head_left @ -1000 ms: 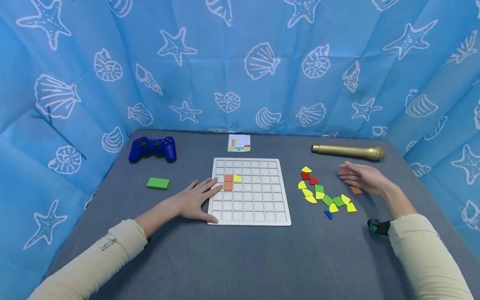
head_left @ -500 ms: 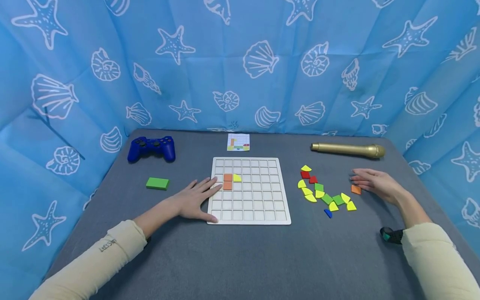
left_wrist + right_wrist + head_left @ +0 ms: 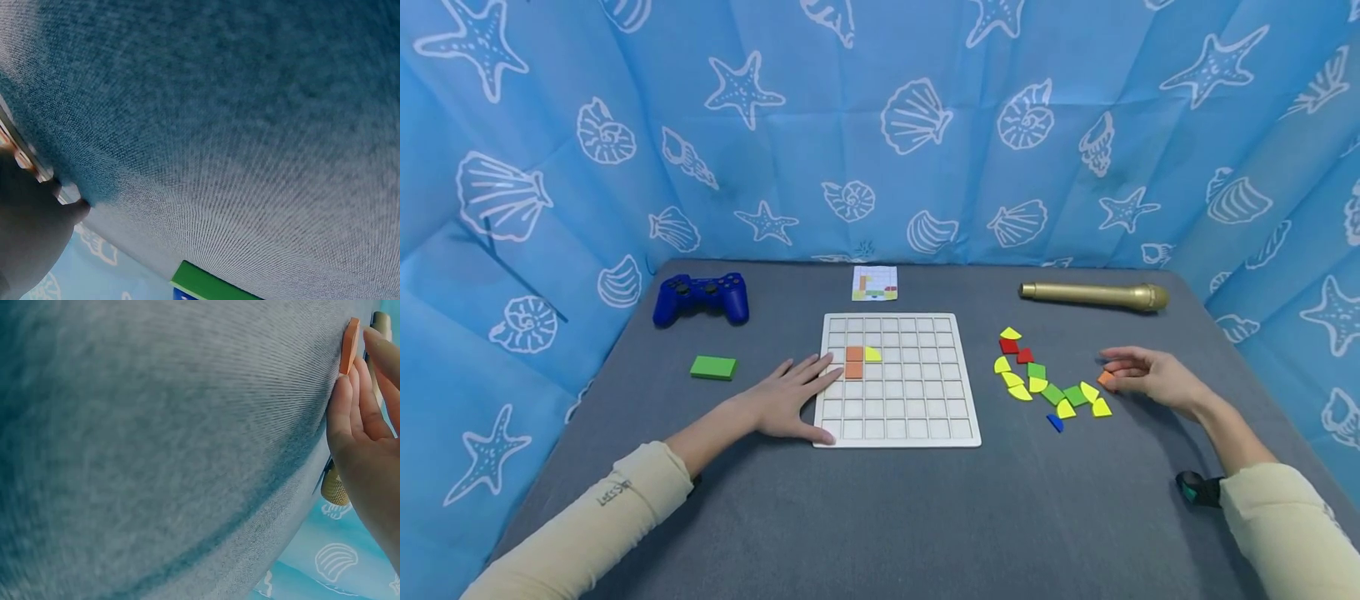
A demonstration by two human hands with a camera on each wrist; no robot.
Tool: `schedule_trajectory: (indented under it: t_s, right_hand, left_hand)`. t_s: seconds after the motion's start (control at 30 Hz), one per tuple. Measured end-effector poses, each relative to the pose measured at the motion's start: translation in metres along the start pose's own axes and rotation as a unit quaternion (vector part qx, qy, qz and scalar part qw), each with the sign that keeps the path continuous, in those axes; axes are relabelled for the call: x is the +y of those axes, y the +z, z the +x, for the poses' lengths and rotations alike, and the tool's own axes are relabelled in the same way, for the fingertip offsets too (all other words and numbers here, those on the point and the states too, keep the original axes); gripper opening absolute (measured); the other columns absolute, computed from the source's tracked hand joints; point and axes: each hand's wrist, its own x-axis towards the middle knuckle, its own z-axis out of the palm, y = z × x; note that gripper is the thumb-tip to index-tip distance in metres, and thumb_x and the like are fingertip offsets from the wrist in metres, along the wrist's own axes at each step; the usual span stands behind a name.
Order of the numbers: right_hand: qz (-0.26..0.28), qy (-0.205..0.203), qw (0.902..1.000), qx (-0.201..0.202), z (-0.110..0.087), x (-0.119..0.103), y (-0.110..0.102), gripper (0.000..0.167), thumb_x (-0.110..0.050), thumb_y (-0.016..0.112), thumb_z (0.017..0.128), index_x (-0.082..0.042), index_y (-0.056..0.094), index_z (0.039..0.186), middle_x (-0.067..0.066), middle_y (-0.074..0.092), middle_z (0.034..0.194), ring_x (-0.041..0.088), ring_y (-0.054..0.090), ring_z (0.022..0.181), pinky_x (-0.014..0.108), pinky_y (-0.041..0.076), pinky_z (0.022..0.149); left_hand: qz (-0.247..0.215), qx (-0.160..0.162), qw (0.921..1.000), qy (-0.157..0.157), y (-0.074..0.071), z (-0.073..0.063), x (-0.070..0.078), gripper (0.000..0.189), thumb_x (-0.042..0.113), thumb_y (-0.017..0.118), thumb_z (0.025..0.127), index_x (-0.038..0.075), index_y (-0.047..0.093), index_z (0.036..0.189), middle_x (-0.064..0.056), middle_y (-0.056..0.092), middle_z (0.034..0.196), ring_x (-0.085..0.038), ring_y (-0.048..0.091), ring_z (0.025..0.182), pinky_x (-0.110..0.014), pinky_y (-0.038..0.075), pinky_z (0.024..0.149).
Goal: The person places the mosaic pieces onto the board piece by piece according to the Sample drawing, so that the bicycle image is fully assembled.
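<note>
My left hand [image 3: 786,404] lies spread on the left edge of the white grid board [image 3: 917,439], fingers straight. Inside the grid sit two orange squares [image 3: 854,370] and a yellow quarter-circle [image 3: 872,354]. Over on the right, my right hand [image 3: 1165,382] pinches a loose orange tile [image 3: 1106,379] with its fingertips, low at the table; the right wrist view has this orange tile [image 3: 350,347] edge-on between thumb and fingers. Left of that hand several flat tiles lie scattered: yellow quarter-circles [image 3: 1101,407], green squares [image 3: 1076,396], red pieces [image 3: 1009,346] and one blue piece [image 3: 1056,422].
Behind the board lies a small pattern card [image 3: 875,283]. A blue game controller [image 3: 702,298] and a green block [image 3: 713,367] are on the left. The gold microphone [image 3: 1093,295] lies at the back right. A blue curtain [image 3: 850,150] encloses the grey table [image 3: 895,517].
My right hand has drawn back to the right and come down onto the loose orange tile, taking it between the fingertips. My left hand has stayed on the board.
</note>
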Motion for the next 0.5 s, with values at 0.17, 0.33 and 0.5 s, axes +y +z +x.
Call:
schedule_trajectory:
  t_s: [0.17, 0.33, 0.5]
  right_hand:
    - [-0.029, -0.014, 0.9995, 0.008, 0.0003, 0.0009, 0.0018, 0.056, -0.012, 0.066, 0.091, 0.010, 0.042, 0.137, 0.025, 0.053, 0.120, 0.007, 0.056, 0.092, 0.026, 0.051, 0.072]
    - [-0.060, -0.015, 0.9978, 0.022, 0.0016, -0.0026, 0.0047, 0.054, -0.014, 0.068, 0.090, 0.009, 0.046, 0.134, 0.020, 0.057, 0.110, 0.016, 0.055, 0.088, 0.027, 0.049, 0.066]
    - [-0.076, 0.018, 0.9961, 0.039, 0.0033, -0.0064, 0.0056, 0.056, -0.022, 0.067, 0.091, 0.008, 0.046, 0.133, 0.015, 0.055, 0.102, 0.021, 0.048, 0.083, 0.028, 0.043, 0.063]
  left_hand:
    - [-0.004, 0.000, 1.0000, -0.002, 0.0002, -0.0004, 0.0003, 0.106, 0.081, 0.049, 0.075, 0.023, 0.009, 0.155, -0.003, -0.001, 0.159, -0.028, 0.001, 0.144, -0.056, 0.005, 0.110]
    - [-0.003, -0.003, 1.0000, -0.005, 0.0008, 0.0008, 0.0007, 0.106, 0.081, 0.048, 0.075, 0.023, 0.009, 0.155, -0.003, -0.001, 0.159, -0.027, 0.002, 0.144, -0.056, 0.005, 0.110]
    - [0.001, -0.001, 1.0000, -0.001, 0.0018, 0.0004, -0.0005, 0.107, 0.082, 0.047, 0.075, 0.023, 0.009, 0.155, -0.003, -0.001, 0.159, -0.027, 0.002, 0.144, -0.056, 0.006, 0.110]
